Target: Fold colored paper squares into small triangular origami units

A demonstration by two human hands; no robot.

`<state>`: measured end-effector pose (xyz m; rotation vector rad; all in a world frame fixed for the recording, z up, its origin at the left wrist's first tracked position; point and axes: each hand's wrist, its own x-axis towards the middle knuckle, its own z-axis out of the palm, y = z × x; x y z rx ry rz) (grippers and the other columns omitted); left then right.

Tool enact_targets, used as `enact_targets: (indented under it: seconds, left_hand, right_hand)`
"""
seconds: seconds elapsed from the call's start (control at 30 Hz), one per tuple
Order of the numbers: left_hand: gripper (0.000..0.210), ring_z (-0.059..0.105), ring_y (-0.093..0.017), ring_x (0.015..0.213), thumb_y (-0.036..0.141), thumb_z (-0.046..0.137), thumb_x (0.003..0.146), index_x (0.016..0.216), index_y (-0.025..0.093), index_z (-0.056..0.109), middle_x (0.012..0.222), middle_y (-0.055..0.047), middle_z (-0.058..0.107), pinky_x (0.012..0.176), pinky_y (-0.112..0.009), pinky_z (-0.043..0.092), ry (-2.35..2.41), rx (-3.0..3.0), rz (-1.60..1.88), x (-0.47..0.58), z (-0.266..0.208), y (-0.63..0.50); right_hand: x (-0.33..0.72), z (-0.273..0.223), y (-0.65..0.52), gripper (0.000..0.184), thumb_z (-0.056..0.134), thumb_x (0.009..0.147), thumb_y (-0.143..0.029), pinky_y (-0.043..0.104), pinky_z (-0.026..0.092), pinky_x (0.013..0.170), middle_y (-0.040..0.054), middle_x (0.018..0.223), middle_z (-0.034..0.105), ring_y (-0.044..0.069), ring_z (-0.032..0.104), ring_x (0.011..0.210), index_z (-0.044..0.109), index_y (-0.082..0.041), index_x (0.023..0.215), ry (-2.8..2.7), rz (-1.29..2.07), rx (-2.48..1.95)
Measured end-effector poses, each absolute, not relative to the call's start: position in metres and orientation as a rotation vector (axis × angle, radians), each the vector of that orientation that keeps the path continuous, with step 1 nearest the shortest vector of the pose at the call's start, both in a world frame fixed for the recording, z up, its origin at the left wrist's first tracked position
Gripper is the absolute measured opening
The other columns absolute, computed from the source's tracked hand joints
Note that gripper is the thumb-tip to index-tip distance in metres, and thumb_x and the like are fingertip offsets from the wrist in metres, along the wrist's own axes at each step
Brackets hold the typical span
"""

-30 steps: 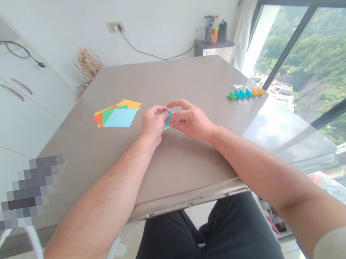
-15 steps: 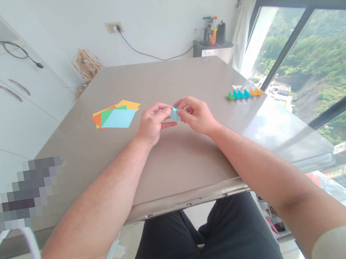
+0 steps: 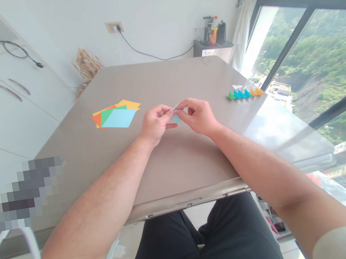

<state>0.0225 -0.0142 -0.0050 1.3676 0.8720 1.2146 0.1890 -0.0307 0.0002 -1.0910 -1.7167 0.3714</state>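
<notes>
A small folded piece of light blue paper is held above the table between both hands, mostly covered by fingers. My left hand pinches its left side with thumb and forefinger, another finger stretched underneath. From the right, my right hand pinches the paper's upper edge, its fingertips close against the left thumb. To the left lie loose paper sheets, a light blue sheet on top of a green sheet, with orange and yellow ones beneath. Several small folded paper pieces in green, blue and yellow stand in a row at the right.
The brown table reaches to the white wall, its front edge by my lap. A blurred-out object with a white cable lies at the left edge. Windows line the right side. Bottles stand on a small cabinet behind.
Both hands have shifted slightly to the right and drawn closer together. Less of the folded blue paper shows between the fingertips. The sheets and the row of folded pieces have not moved.
</notes>
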Motion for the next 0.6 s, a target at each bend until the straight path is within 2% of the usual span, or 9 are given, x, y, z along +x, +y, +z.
enact_targets:
  seconds: [0.4, 0.6]
  left_hand:
    - [0.025, 0.068, -0.020, 0.086, 0.038, 0.081, 0.072, 0.082, 0.018, 0.070, 0.084, -0.003, 0.069, 0.071, -0.039, 0.064, 0.878, 1.419, 1.178, 0.0240, -0.0089, -0.0157]
    - [0.032, 0.068, -0.018, 0.079, 0.044, 0.083, 0.070, 0.078, 0.017, 0.068, 0.077, -0.002, 0.069, 0.070, -0.037, 0.064, 0.917, 1.379, 1.276, 0.0255, -0.0097, -0.0145]
  right_hand:
    - [0.1912, 0.0006, -0.0303, 0.008, 0.056, 0.081, -0.024, 0.028, 0.035, 0.061, -0.0023, 0.069, 0.057, 0.011, 0.043, 0.060, 0.062, -0.020, 0.078, -1.763, 0.377, -1.185]
    - [0.1898, 0.0007, -0.0282, 0.008, 0.062, 0.082, -0.027, 0.030, 0.041, 0.066, 0.0017, 0.089, 0.061, 0.012, 0.046, 0.064, 0.066, -0.021, 0.080, -1.712, 0.401, -1.165]
